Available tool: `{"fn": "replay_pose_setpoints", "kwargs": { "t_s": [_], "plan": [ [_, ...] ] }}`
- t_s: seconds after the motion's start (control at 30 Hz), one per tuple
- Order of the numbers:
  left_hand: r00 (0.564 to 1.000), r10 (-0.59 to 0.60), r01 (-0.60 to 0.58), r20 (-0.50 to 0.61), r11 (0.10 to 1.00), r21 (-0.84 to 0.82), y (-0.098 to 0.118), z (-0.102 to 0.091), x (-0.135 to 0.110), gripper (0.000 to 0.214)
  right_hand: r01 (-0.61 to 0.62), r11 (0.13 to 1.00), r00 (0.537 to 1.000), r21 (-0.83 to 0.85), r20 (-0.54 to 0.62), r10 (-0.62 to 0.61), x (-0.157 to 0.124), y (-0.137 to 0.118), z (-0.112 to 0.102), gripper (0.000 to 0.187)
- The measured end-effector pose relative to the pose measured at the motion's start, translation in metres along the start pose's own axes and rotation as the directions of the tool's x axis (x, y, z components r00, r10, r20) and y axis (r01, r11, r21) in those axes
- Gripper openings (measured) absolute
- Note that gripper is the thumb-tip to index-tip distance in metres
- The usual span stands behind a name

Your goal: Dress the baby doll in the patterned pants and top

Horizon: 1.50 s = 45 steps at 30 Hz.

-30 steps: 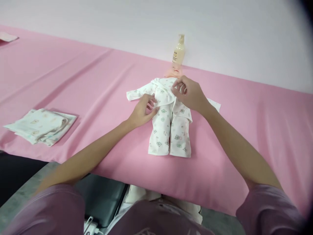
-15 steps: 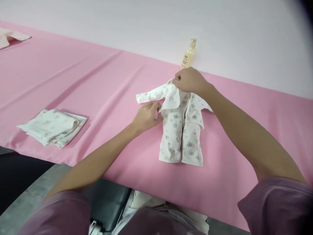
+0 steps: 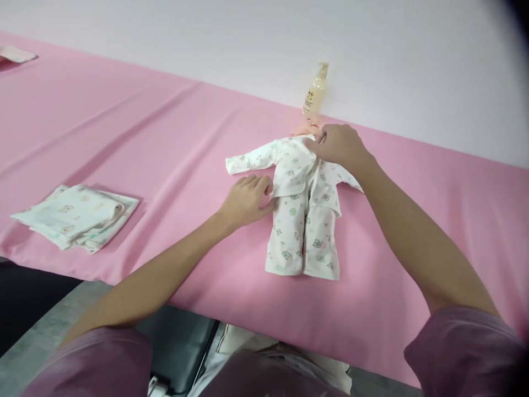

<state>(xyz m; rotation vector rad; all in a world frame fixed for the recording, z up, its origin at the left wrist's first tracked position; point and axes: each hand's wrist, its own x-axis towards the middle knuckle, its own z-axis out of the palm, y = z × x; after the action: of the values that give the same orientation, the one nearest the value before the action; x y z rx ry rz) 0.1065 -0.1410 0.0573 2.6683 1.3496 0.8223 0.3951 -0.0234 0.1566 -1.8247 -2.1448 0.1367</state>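
A baby doll (image 3: 313, 125) lies on its back, dressed in a white printed jacket (image 3: 291, 165) and matching trousers (image 3: 285, 237). My right hand (image 3: 341, 148) is closed on the jacket's front edge near the collar, just below the doll's face. At the jacket's lower side seam, my left hand (image 3: 250, 201) pinches the hem between thumb and fingers. Both jacket sleeves stretch out sideways. The front panel on the left now lies across the chest, while the other panel hangs partly under my right wrist.
Pink cloth (image 3: 185, 138) covers the table. A pump bottle (image 3: 315, 91) of yellowish liquid stands by the wall behind the doll's head. Folded printed cloths (image 3: 76, 215) lie at the left, and a pale pink piece (image 3: 16, 54) at the far left edge. Below is a dark chair (image 3: 182, 342).
My right hand has moved right and slightly down, drawing the jacket's front panel over the chest. The doll's face has come into view. My left hand stays at the hem.
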Motion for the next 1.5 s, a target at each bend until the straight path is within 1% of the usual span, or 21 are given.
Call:
{"fn": "replay_pose_setpoints", "kwargs": {
  "t_s": [0.13, 0.2, 0.23, 0.33, 0.37, 0.43, 0.53, 0.6, 0.7, 0.73, 0.8, 0.9, 1.0, 1.07, 1.13, 1.2, 1.23, 1.3, 1.37, 1.43, 1.5],
  "plan": [
    [0.999, 0.032, -0.032, -0.011, 0.999, -0.004, -0.004, 0.003, 0.0, 0.015, -0.052, 0.998, 0.999, -0.026, -0.013, 0.051, 0.031, 0.009, 0.017, 0.027],
    [0.999, 0.041, -0.04, -0.016, 0.999, 0.013, -0.006, 0.005, 0.0, 0.017, -0.036, 0.999, 0.998, 0.014, -0.059, 0.037, 0.03, 0.017, 0.019, 0.025],
    [0.999, 0.039, -0.038, -0.026, 0.999, 0.015, -0.007, 0.005, 0.0, 0.019, -0.016, 0.999, 0.994, 0.045, -0.105, 0.021, 0.023, 0.021, 0.017, 0.024],
    [0.997, 0.014, -0.015, -0.072, 1.0, -0.025, -0.005, 0.004, -0.002, 0.022, 0.122, 0.981, 0.971, 0.149, -0.223, -0.087, -0.029, 0.022, 0.003, 0.024],
    [0.996, 0.001, -0.005, -0.085, 0.999, -0.049, -0.003, 0.003, -0.002, 0.022, 0.184, 0.966, 0.965, 0.181, -0.219, -0.143, -0.053, 0.02, -0.002, 0.026],
    [0.994, -0.016, 0.005, -0.109, 0.994, -0.106, 0.004, 0.003, -0.001, 0.023, 0.247, 0.945, 0.96, 0.214, -0.185, -0.21, -0.103, 0.014, -0.008, 0.031],
    [0.99, 0.024, -0.043, -0.14, 0.99, -0.132, 0.016, 0.003, 0.009, 0.027, 0.262, 0.942, 0.96, 0.21, -0.153, -0.233, -0.159, 0.006, -0.001, 0.039],
    [0.985, 0.087, -0.1, -0.146, 0.992, -0.083, 0.025, 0.002, 0.023, 0.026, 0.261, 0.944, 0.961, 0.2, -0.145, -0.235, -0.175, 0.002, 0.012, 0.04],
    [0.982, 0.154, -0.153, -0.106, 0.988, 0.019, 0.035, -0.001, 0.044, 0.01, 0.249, 0.959, 0.961, 0.137, -0.155, -0.227, -0.175, -0.002, 0.03, 0.028],
    [0.982, 0.169, -0.166, -0.087, 0.986, 0.033, 0.038, -0.002, 0.049, 0.008, 0.247, 0.962, 0.96, 0.114, -0.166, -0.227, -0.173, -0.003, 0.033, 0.023],
    [0.977, 0.204, -0.204, -0.057, 0.979, 0.015, 0.043, -0.004, 0.053, 0.016, 0.245, 0.962, 0.956, 0.123, -0.195, -0.219, -0.171, -0.003, 0.034, 0.017],
    [0.961, 0.274, -0.276, -0.026, 0.959, -0.067, 0.047, -0.008, 0.048, 0.021, 0.16, 0.936, 0.969, 0.313, -0.233, -0.088, -0.176, 0.002, 0.028, 0.017],
    [0.951, 0.309, -0.3, 0.027, 0.939, -0.166, 0.051, -0.011, 0.043, 0.017, 0.097, 0.856, 0.968, 0.508, -0.248, 0.038, -0.181, 0.01, 0.019, 0.023],
    [0.966, 0.26, -0.247, 0.012, 0.93, -0.274, 0.051, -0.012, 0.047, 0.018, 0.114, 0.813, 0.968, 0.57, -0.25, 0.039, -0.178, 0.012, 0.016, 0.024],
    [0.989, 0.132, -0.145, -0.061, 0.922, -0.358, 0.048, -0.009, 0.06, 0.016, 0.128, 0.8, 0.969, 0.586, -0.247, 0.026, -0.171, 0.01, 0.017, 0.023],
    [0.994, 0.003, -0.045, -0.108, 0.92, -0.39, 0.041, -0.004, 0.078, 0.01, 0.161, 0.827, 0.965, 0.538, -0.263, -0.016, -0.163, 0.006, 0.019, 0.022],
    [0.995, -0.032, -0.008, -0.092, 0.917, -0.398, 0.037, -0.001, 0.087, 0.008, 0.191, 0.849, 0.962, 0.492, -0.266, -0.062, -0.159, 0.003, 0.02, 0.021],
    [0.999, -0.048, 0.042, -0.005, 0.9, -0.434, 0.029, 0.004, 0.103, 0.01, 0.272, 0.885, 0.954, 0.378, -0.225, -0.198, -0.155, -0.001, 0.024, 0.019],
    [0.997, -0.035, 0.065, 0.071, 0.874, -0.482, 0.024, 0.006, 0.113, 0.015, 0.338, 0.891, 0.941, 0.304, -0.144, -0.307, -0.153, -0.003, 0.026, 0.017],
    [0.996, -0.029, 0.07, 0.088, 0.859, -0.508, 0.021, 0.007, 0.116, 0.018, 0.342, 0.877, 0.939, 0.337, -0.107, -0.326, -0.15, -0.002, 0.025, 0.013],
    [0.996, -0.036, 0.076, 0.087, 0.85, -0.521, 0.022, 0.007, 0.116, 0.018, 0.277, 0.856, 0.961, 0.437, -0.131, -0.244, -0.143, 0.002, 0.021, 0.011]
  ]
}}
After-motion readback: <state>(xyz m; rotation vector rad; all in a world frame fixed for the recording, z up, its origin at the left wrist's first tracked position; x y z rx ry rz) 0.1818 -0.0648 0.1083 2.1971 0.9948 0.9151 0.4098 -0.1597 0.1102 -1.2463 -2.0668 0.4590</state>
